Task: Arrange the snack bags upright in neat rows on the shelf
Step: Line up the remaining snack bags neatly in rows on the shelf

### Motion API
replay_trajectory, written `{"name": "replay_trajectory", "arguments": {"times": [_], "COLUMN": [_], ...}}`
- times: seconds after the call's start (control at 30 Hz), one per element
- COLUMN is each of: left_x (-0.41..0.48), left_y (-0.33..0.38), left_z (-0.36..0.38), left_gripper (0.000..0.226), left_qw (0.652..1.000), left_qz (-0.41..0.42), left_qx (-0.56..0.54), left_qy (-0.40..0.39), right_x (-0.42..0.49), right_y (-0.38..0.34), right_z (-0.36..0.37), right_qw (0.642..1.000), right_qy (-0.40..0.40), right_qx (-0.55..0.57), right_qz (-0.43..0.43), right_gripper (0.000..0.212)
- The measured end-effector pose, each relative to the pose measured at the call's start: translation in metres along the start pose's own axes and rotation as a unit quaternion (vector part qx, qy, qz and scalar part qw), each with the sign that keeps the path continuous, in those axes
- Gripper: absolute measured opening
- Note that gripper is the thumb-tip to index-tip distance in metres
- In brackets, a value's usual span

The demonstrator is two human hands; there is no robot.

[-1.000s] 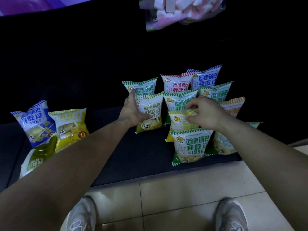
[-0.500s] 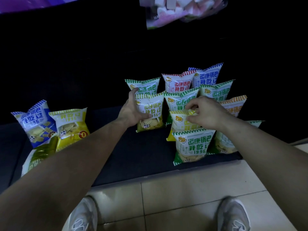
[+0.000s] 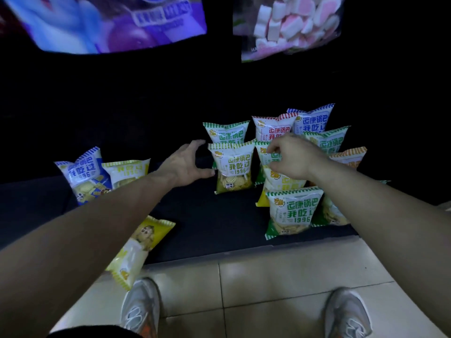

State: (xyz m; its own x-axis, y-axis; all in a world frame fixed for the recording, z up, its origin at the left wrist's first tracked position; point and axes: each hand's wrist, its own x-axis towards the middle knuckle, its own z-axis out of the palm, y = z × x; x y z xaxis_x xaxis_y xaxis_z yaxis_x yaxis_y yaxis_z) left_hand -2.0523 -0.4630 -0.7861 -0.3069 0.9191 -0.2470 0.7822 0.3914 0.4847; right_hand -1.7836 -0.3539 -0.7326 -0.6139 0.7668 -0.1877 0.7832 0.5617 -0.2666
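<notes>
Several snack bags stand in rows on the dark shelf [image 3: 210, 223]. An olive-bottomed bag [image 3: 233, 167] stands upright at the left of the group. My left hand [image 3: 185, 164] hovers just left of it, fingers spread, holding nothing. My right hand [image 3: 290, 157] has curled fingers in front of a green bag [image 3: 263, 152] and just above the top of a yellow bag [image 3: 280, 184]. Which bag it pinches is unclear. A green-striped bag [image 3: 292, 211] stands in front. At the left, a blue bag [image 3: 80, 172] and a yellow bag [image 3: 127, 172] lean together.
A yellow bag [image 3: 139, 245] lies flat, hanging over the shelf's front edge. Red [image 3: 271, 128], blue [image 3: 312, 120] and orange [image 3: 349, 157] bags stand behind. A marshmallow bag [image 3: 288, 23] and a purple package [image 3: 109, 20] hang above. My shoes [image 3: 141, 306] are on the tiled floor.
My left hand has let go of the olive-bottomed bag and drawn back to the left with fingers spread. My right hand has risen a little above the yellow bag's top.
</notes>
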Motion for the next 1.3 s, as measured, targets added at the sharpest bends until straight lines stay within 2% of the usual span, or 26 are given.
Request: {"name": "replay_trajectory", "arguments": {"times": [0.3,0.43,0.57,0.7,0.93,1.1,1.23,1.3], "left_x": [-0.152,-0.218,-0.260,-0.269,-0.240,-0.234,-0.234,-0.233], "left_y": [-0.030,-0.079,-0.133,-0.171,-0.210,-0.217,-0.210,-0.205], "left_z": [-0.091,-0.099,-0.094,-0.094,-0.088,-0.084,-0.084,-0.084], "left_gripper": [0.083,0.078,0.082,0.084,0.080,0.076,0.077,0.077], "left_qw": [0.990,0.977,0.972,0.972,0.979,0.977,0.976,0.976], "left_qz": [-0.025,-0.053,-0.100,-0.125,-0.134,-0.149,-0.153,-0.149], "left_qx": [0.132,0.197,0.181,0.157,0.107,0.089,0.087,0.090], "left_qy": [-0.032,-0.065,-0.108,-0.118,-0.113,-0.122,-0.129,-0.134], "right_x": [-0.050,-0.067,-0.077,-0.067,-0.018,0.004,-0.001,-0.006], "right_y": [-0.124,-0.174,-0.220,-0.258,-0.288,-0.283,-0.273,-0.263], "right_z": [-0.011,0.022,0.081,0.141,0.213,0.233,0.230,0.225], "right_qw": [0.996,0.994,0.987,0.979,0.976,0.968,0.971,0.973], "right_qy": [-0.050,-0.074,-0.130,-0.178,-0.208,-0.236,-0.238,-0.229], "right_qx": [-0.035,-0.008,-0.005,-0.022,0.053,0.086,0.026,0.004], "right_qz": [-0.064,-0.083,-0.094,-0.100,-0.015,0.012,-0.011,0.007], "right_gripper": [0.048,0.046,0.045,0.050,0.096,0.120,0.119,0.117]}}
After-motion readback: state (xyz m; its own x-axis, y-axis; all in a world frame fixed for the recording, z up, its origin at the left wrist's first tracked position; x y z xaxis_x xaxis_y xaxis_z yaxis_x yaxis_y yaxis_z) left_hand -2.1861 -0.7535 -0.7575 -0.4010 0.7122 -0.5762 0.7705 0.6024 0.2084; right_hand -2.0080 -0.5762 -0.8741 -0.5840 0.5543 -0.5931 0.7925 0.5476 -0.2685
